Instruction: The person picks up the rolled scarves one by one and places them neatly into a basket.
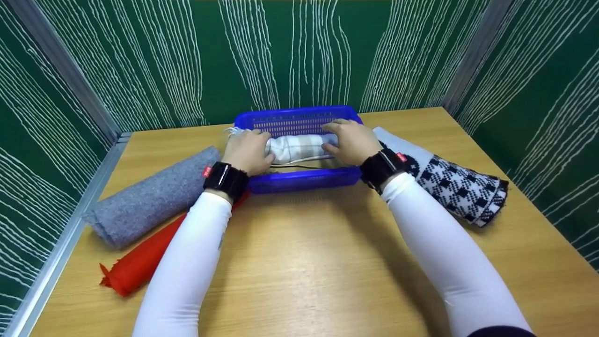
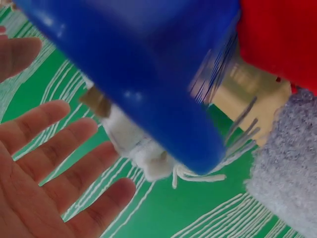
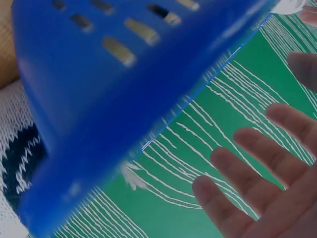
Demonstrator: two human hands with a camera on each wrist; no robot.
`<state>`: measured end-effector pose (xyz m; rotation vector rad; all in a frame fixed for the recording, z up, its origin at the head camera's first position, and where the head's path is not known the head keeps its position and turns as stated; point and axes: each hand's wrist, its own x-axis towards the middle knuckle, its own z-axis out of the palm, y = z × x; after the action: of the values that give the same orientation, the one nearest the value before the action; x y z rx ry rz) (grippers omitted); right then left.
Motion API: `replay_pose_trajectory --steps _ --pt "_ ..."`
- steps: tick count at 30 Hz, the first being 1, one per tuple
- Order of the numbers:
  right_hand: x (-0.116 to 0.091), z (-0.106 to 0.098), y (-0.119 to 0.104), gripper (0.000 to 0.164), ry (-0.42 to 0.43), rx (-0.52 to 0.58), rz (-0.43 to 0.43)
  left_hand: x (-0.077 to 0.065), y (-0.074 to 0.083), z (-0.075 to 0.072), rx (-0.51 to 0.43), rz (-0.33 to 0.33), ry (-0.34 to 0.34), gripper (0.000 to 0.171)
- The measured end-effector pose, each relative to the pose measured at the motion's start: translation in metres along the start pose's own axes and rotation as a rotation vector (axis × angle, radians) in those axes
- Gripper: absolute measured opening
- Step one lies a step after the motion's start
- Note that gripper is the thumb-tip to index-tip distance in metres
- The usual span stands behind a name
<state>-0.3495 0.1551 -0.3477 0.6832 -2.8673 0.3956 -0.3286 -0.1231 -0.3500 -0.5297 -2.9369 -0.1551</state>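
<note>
A rolled white-and-beige checked scarf (image 1: 302, 146) with fringe lies across the blue plastic basket (image 1: 306, 180), level with its upper part. My left hand (image 1: 248, 150) is over the scarf's left end, palm down. In the left wrist view its fingers (image 2: 79, 146) are spread and fairly straight beside the scarf's white cloth (image 2: 126, 134), and fringe hangs out past the basket rim. At the scarf's right end is my right hand (image 1: 353, 141), above the basket's right side. The right wrist view shows its fingers (image 3: 237, 173) extended and apart, with nothing gripped between them.
On the left of the wooden table (image 1: 299, 262) lie a thick grey roll (image 1: 154, 199) and a red roll (image 1: 145, 252), partly behind the left arm. A black-and-white patterned knit roll (image 1: 463, 187) lies to the right. Green walls with white lines (image 1: 299, 56) enclose the table.
</note>
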Motion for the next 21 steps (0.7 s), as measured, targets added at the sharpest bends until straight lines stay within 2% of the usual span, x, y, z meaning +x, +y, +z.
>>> replay_pose_trajectory --steps 7,16,21 --pt "-0.01 0.007 -0.001 0.055 0.049 0.003 -0.042 -0.014 0.002 0.008 -0.046 0.016 0.045 0.053" --pt "-0.02 0.018 -0.002 0.057 0.14 0.01 -0.083 -0.027 0.004 0.018 -0.053 0.04 0.131 0.044" --pt "-0.025 0.022 -0.006 0.064 0.151 0.012 -0.074 -0.034 0.005 0.024 -0.063 0.029 0.177 0.044"
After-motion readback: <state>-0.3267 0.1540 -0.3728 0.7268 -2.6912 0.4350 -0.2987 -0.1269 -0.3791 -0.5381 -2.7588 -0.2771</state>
